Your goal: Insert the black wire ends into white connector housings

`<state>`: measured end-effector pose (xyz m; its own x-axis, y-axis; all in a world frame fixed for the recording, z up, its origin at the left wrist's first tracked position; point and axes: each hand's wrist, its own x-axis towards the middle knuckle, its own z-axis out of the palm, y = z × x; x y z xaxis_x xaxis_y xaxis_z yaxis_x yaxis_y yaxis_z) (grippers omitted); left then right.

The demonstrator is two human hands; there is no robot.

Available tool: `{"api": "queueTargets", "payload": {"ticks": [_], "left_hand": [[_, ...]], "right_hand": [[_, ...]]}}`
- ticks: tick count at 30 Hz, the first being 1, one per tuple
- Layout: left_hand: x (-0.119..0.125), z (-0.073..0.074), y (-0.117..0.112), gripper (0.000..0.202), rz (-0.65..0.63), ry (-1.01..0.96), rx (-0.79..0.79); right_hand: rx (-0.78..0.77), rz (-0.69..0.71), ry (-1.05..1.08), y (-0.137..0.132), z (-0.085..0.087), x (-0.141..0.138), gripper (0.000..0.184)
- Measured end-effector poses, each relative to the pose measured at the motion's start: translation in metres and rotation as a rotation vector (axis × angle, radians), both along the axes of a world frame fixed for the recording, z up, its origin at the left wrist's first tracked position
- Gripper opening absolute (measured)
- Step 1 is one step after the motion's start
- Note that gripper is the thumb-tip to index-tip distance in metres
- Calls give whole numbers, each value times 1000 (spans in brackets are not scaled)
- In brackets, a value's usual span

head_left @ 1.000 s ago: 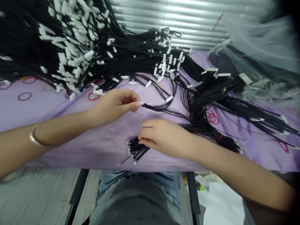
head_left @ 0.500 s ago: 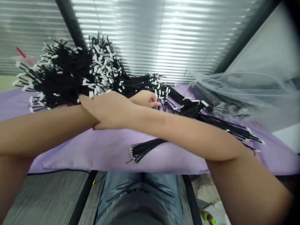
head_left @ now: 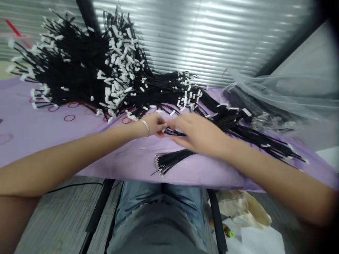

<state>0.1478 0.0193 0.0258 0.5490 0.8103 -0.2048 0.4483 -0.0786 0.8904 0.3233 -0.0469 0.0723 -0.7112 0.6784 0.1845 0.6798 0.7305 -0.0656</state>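
My left hand [head_left: 155,125], a bracelet at its wrist, is closed in a pinch at the near edge of the cable pile. Black cables [head_left: 174,132] with a small white end run from its fingertips toward my right palm. Facing it, my right hand [head_left: 197,133] is smeared by motion. Its forefinger nearly meets my left fingertips, and its thumb is lower and apart; whether it grips anything is unclear. Below the right hand lies a loose bundle of black wires [head_left: 171,160] with bare-looking tips. Behind both hands, black cables with white connectors [head_left: 159,91] lie in rows.
A tall heap of black cables with white connectors [head_left: 79,67] fills the back left. Thin red rings [head_left: 69,118] dot the purple cloth [head_left: 34,130]. At right are more cable bundles [head_left: 267,143] and clear plastic bags [head_left: 280,91]. A window blind [head_left: 212,35] stands behind.
My right hand has moved right, off my left forearm, to meet my left fingertips. My left hand has come slightly nearer and left, pinching cables. The view has shifted a little.
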Motion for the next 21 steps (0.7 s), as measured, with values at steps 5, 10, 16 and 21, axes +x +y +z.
{"api": "queueTargets", "payload": {"ticks": [5, 10, 16, 21], "left_hand": [[-8, -22, -14, 18, 114, -140, -204], [-9, -31, -15, 13, 176, -303, -253], [-19, -35, -25, 1, 133, -294, -29], [-21, -36, -32, 8, 58, -300, 120]], "right_hand": [[-210, 0, -68, -32, -43, -8, 15], [-418, 42, 3, -9, -62, -13, 4], [-617, 33, 176, -2, -62, -10, 5], [-646, 28, 179, -5, -62, -8, 7]]}}
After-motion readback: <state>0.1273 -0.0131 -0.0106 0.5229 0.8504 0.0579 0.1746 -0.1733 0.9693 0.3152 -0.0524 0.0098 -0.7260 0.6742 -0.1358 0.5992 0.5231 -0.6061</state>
